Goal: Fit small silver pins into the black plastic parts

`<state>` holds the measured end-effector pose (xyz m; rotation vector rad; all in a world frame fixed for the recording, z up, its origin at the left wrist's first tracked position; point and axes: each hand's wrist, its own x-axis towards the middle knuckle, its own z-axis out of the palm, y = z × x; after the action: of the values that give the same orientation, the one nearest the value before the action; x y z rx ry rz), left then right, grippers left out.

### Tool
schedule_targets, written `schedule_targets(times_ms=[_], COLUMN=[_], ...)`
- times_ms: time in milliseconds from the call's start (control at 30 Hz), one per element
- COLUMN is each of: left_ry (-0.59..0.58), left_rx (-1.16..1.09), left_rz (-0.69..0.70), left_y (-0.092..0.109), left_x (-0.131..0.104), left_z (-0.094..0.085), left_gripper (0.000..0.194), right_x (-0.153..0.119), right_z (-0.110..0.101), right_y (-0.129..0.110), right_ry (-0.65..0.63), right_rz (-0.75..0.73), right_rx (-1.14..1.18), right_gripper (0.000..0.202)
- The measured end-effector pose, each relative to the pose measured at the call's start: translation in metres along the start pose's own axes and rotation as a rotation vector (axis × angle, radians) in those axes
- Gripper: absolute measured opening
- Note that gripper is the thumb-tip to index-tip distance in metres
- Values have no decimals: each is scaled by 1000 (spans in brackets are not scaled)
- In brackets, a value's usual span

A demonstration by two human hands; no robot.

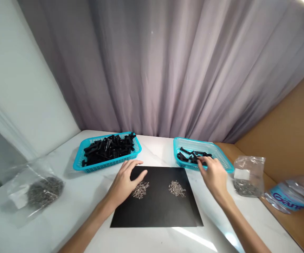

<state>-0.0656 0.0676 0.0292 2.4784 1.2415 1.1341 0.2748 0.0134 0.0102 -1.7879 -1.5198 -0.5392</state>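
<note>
My left hand (125,179) hovers over the left edge of a black mat (157,211), thumb and fingers apart, holding nothing. Close beside it lies a small pile of shiny metal screws (140,190); a second pile of screws (176,188) sits on the mat's right half. My right hand (214,175) reaches over the front rim of the right blue basket (222,158). Its thumb and fingers pinch a black plastic part (195,157), partly hidden by the fingertips. Several other black parts (182,157) lie loosely inside that basket.
Heaped black plastic parts (109,147) fill the left blue basket (88,169). Clear bags of small metal pieces lie at far left (45,191) and at right (246,186). A water bottle (290,196) lies tilted at the right edge. A grey curtain (152,70) hangs behind the table.
</note>
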Motion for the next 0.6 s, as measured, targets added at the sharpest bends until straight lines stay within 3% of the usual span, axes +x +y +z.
schedule_targets(times_ms=[133,300,400,500,600], left_ry=[71,14,-84,-177,-245], left_rx=[121,288,390,482,549], left_rz=[-58,-129,-205,-278,-348], left_y=[-25,-52,-69,-84,-92], left_x=[19,63,98,130,151], left_z=[-25,-48,-45,-30,-12], left_gripper=[16,16,19,36,37], right_x=[1,-12,-17,-20,-23], right_z=[14,18,12,6,6], right_y=[29,21,14,11,12], right_ry=[-68,32,87,102,107], right_rz=[124,58,53,49,13], right_rx=[-128,-67,-66,-62,-30], right_gripper=[45,54,54,54,53])
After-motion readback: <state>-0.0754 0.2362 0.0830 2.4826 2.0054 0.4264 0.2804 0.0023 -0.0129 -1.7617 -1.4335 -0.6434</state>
